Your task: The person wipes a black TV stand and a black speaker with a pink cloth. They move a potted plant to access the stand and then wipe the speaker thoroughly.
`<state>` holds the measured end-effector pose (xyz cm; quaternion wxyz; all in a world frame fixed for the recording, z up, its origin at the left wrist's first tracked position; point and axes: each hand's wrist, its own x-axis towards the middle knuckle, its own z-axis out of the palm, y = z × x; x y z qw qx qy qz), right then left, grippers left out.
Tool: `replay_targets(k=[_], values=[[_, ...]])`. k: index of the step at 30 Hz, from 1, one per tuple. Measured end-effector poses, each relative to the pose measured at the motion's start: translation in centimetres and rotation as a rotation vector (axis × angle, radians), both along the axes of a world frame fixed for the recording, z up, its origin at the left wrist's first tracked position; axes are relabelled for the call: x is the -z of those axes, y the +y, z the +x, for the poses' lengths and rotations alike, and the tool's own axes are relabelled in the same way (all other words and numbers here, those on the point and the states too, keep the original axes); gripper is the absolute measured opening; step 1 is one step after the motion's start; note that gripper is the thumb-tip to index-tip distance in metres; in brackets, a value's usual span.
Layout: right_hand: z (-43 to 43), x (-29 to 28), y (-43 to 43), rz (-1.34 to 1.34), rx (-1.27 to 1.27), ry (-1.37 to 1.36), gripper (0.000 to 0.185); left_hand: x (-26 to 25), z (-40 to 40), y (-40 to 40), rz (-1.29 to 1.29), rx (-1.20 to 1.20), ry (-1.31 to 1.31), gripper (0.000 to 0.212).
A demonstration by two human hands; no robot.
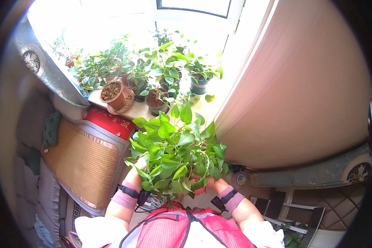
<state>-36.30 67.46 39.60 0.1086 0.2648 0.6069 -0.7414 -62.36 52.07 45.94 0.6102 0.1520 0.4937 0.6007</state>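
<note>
A bushy green pothos-like plant (176, 152) fills the space in front of my chest, held between my two hands. My left hand (142, 161) reaches into its left side, and leaves cover most of the fingers. On the lower right, my right hand (210, 183) is under the foliage, beside a small pinkish-red edge (200, 190) that may be part of the pot. Leaves hide the rest of the container and the exact grip of both hands.
Several potted plants stand on the windowsill (133, 115) ahead, including a tilted terracotta pot (114, 96) and a green pot (199, 85). A seat with a woven mat (83, 164) lies left. A curtain or wall panel (297, 93) and a rack (297, 214) are right.
</note>
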Motion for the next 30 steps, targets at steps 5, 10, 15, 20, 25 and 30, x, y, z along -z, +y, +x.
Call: replay_targets(k=[5, 10, 15, 20, 25, 30], values=[[-6.4, 2.5, 3.6, -0.006, 0.176, -0.053, 0.032, 2.8, -3.8, 2.8, -0.071, -0.046, 0.018, 0.031], [-10.3, 4.0, 8.2, -0.025, 0.361, -0.085, 0.033, 7.2, -8.4, 9.7, -0.132, -0.065, 0.107, 0.031], [-12.7, 5.0, 11.4, -0.047, 0.486, -0.099, 0.033, 10.6, -10.6, 16.4, -0.214, -0.030, 0.196, 0.031], [-12.1, 5.9, 11.2, -0.101, 0.523, -0.123, 0.033, 13.0, -12.1, 20.6, -0.295, 0.013, 0.296, 0.031], [-10.3, 6.6, 10.0, -0.152, 0.554, -0.147, 0.033, 13.9, -12.4, 23.0, -0.382, 0.073, 0.406, 0.032], [-9.8, 6.8, 9.4, -0.180, 0.569, -0.150, 0.034, 13.7, -13.1, 24.1, -0.466, 0.148, 0.534, 0.032]])
